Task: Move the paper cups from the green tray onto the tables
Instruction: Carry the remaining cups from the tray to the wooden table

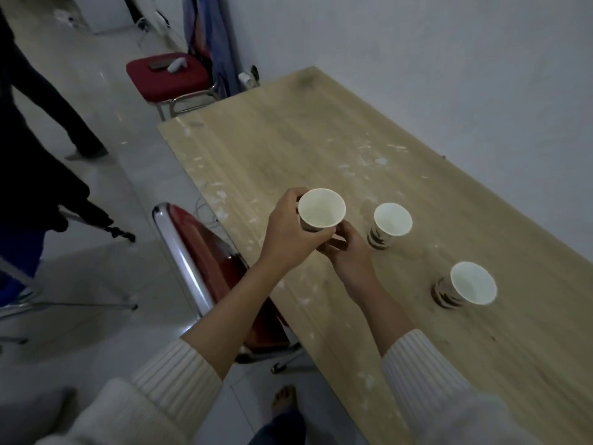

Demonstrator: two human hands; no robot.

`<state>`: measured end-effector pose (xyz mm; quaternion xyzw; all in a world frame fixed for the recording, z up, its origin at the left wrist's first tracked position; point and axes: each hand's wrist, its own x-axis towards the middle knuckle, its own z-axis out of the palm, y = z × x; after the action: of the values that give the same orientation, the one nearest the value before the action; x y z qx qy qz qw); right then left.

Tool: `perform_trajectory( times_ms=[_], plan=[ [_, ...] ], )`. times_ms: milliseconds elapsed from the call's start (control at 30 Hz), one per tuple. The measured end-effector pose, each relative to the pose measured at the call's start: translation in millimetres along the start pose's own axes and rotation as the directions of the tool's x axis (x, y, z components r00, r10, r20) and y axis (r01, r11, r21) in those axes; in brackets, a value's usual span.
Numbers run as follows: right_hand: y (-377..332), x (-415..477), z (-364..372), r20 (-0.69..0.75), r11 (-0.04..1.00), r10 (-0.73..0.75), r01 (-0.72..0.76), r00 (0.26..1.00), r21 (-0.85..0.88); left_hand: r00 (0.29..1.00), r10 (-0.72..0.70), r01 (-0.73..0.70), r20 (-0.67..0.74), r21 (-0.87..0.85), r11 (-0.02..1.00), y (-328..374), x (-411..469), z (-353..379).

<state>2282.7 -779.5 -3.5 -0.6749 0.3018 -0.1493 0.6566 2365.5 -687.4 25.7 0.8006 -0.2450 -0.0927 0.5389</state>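
Holding a smooth white paper cup (322, 208) over the pale wood-grain table (288, 139).
Wrapping left hand (288, 234) round its tapered wall, fingers curled at the round rim; pinching its base with right hand (351, 256); seeing far cup (390, 226) and near cup (465, 289) upright on the tabletop at right, dark-striped.

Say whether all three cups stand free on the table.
No: the left hand and right hand hold one cup; the middle cup and near cup stand free.
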Motion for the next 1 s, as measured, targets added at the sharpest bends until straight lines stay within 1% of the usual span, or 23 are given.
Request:
perform_trajectory(
  times_ms=[133, 267, 400, 500, 600, 700, 733, 767, 800, 833, 867, 900, 933, 1000],
  plan=[
    [3.0, 42.9, 10.1, -0.065, 0.997, 0.016, -0.02, 0.998, -0.069, 0.999, -0.036, 0.037, 0.036, -0.01, 0.999, -19.0, 54.0, 11.3],
    [13.2, 68.4, 7.5, -0.05, 0.987, 0.107, -0.112, 0.993, -0.115, 0.997, -0.069, 0.07, 0.039, -0.029, 0.997, -37.7, 95.1, 33.2],
    [25.5, 79.1, 3.2, -0.043, 0.974, 0.166, -0.171, 0.985, -0.146, 0.993, -0.114, 0.115, 0.039, -0.03, 0.993, -52.5, 126.7, 57.2],
    [37.5, 81.4, 4.2, -0.058, 0.965, 0.201, -0.208, 0.978, -0.16, 0.992, -0.119, 0.119, 0.053, -0.01, 0.993, -59.7, 142.7, 69.7],
    [47.4, 79.6, 5.3, -0.065, 0.96, 0.182, -0.192, 0.981, -0.206, 0.991, -0.111, 0.111, 0.07, 0.009, 0.994, -65.0, 150.8, 76.7],
    [50.2, 77.9, 5.9, -0.053, 0.939, 0.078, -0.091, 0.996, -0.333, 0.992, -0.102, 0.102, 0.072, 0.001, 0.995, -67.4, 153.1, 80.7],
    [50.9, 78.6, 6.5, -0.039, 0.909, 0.027, -0.04, 0.999, -0.415, 0.993, -0.097, 0.098, 0.069, -0.003, 0.995, -67.0, 153.6, 81.6],
    [52.1, 80.0, 7.0, -0.009, 0.848, -0.025, 0.016, 1.0, -0.53, 0.994, -0.091, 0.091, 0.067, -0.003, 0.996, -67.0, 154.1, 82.7],
    [53.2, 81.2, 7.7, 0.03, 0.754, -0.049, 0.057, 0.998, -0.655, 0.994, -0.086, 0.087, 0.065, -0.001, 0.996, -66.2, 154.4, 83.3],
    [55.7, 82.3, 8.3, 0.062, 0.654, -0.035, 0.069, 0.997, -0.753, 0.994, -0.084, 0.085, 0.063, -0.002, 0.996, -66.0, 155.1, 83.9],
    [57.9, 82.5, 8.8, 0.078, 0.578, 0.016, 0.054, 0.997, -0.814, 0.994, -0.085, 0.086, 0.062, -0.001, 0.996, -65.3, 155.4, 84.0],
    [60.7, 82.2, 9.2, 0.084, 0.531, 0.071, 0.034, 0.994, -0.847, 0.995, -0.084, 0.085, 0.06, -0.005, 0.996, -65.4, 155.5, 84.4],
    [64.1, 80.9, 8.8, 0.093, 0.507, 0.116, 0.022, 0.989, -0.861, 0.995, -0.085, 0.085, 0.058, -0.008, 0.996, -65.3, 155.3, 84.8],
    [74.2, 77.7, 7.1, 0.128, 0.473, 0.14, 0.047, 0.982, -0.88, 0.995, -0.083, 0.084, 0.056, -0.02, 0.996, -66.9, 154.8, 86.2]
  ],
)
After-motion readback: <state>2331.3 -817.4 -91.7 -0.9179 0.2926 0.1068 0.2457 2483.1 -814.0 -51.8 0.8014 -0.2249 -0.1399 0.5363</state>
